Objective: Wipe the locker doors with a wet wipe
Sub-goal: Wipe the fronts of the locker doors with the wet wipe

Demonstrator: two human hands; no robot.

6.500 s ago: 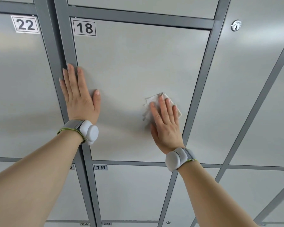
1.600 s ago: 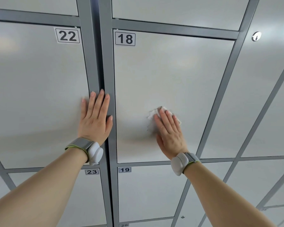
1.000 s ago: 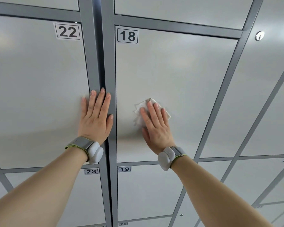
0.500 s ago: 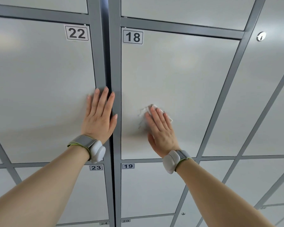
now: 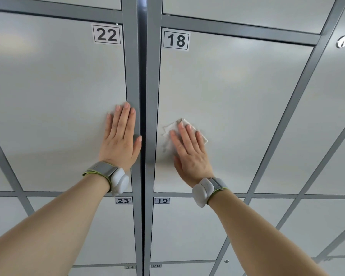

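Note:
Light grey locker door 18 (image 5: 237, 92) fills the middle of the view. My right hand (image 5: 189, 152) lies flat on its lower left part with straight fingers, pressing a white wet wipe (image 5: 172, 128) against the metal; the wipe's corners stick out beyond my fingertips. My left hand (image 5: 121, 142) rests flat with straight fingers on the right edge of door 22 (image 5: 54, 100), its thumb over the grey frame post (image 5: 132, 76) between the two doors.
Doors 23 (image 5: 108, 232) and 19 (image 5: 185, 226) lie below, with 24 and 20 further down. A round keyhole lock (image 5: 342, 41) sits on the door to the right. Dark grey frame bars separate all doors.
My right hand has slid the wipe leftward across door 18, toward its left edge. My left hand has stayed on door 22's edge.

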